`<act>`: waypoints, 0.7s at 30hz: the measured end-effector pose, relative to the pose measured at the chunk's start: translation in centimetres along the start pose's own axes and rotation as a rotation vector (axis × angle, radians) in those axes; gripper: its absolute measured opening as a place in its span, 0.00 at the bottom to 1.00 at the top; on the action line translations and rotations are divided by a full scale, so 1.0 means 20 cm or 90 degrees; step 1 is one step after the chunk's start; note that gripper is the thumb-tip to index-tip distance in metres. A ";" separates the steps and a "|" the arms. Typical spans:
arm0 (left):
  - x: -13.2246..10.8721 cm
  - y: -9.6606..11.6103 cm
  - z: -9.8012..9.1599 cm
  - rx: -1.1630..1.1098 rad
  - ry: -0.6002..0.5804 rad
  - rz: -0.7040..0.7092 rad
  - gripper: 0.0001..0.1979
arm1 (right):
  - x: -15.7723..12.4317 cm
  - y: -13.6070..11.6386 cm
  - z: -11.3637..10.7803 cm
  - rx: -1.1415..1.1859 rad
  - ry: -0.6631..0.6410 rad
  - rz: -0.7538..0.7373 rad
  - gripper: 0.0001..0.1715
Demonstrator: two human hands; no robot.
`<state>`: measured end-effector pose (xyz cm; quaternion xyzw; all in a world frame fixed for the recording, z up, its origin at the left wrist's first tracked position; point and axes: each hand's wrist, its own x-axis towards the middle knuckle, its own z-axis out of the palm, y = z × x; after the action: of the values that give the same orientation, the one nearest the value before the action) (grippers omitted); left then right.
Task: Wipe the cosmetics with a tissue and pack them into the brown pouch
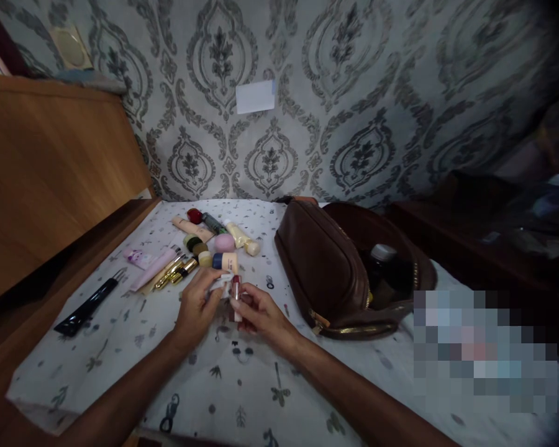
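Note:
My right hand (265,315) pinches a lipstick (236,292) upright, its dark red tip showing at the top. Close against it, my left hand (195,305) grips a white piece (220,283) that looks like a tissue or wipe; the fingers hide part of it. I cannot tell whether it touches the lipstick. Just beyond my hands stands a jar with a dark blue band (225,261). Gold-coloured tubes (176,273) lie to the left of it, beside a long pink tube (154,269).
A brown leather bag (312,261) lies unzipped on the right, a grey-capped bottle (382,253) inside. More cosmetics, including a pink round case (224,242) and a cream tube (242,237), lie towards the wall. A black tube (90,304) is at the left. The patterned cloth (242,397) covers the table.

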<state>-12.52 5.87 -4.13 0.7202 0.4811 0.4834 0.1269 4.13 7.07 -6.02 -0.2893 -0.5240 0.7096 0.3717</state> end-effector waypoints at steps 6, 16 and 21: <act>0.00 -0.01 -0.01 0.030 0.003 0.034 0.12 | 0.01 0.01 0.00 -0.023 0.003 0.006 0.31; -0.02 0.00 -0.01 0.001 -0.105 0.081 0.13 | 0.01 0.00 0.00 0.096 0.049 0.043 0.29; -0.06 0.02 0.00 0.011 -0.199 0.167 0.16 | 0.02 -0.01 -0.01 0.215 0.096 0.060 0.30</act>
<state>-12.40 4.68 -4.59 0.8438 0.3619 0.3743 0.1299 4.14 7.63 -5.85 -0.2993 -0.3543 0.7804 0.4193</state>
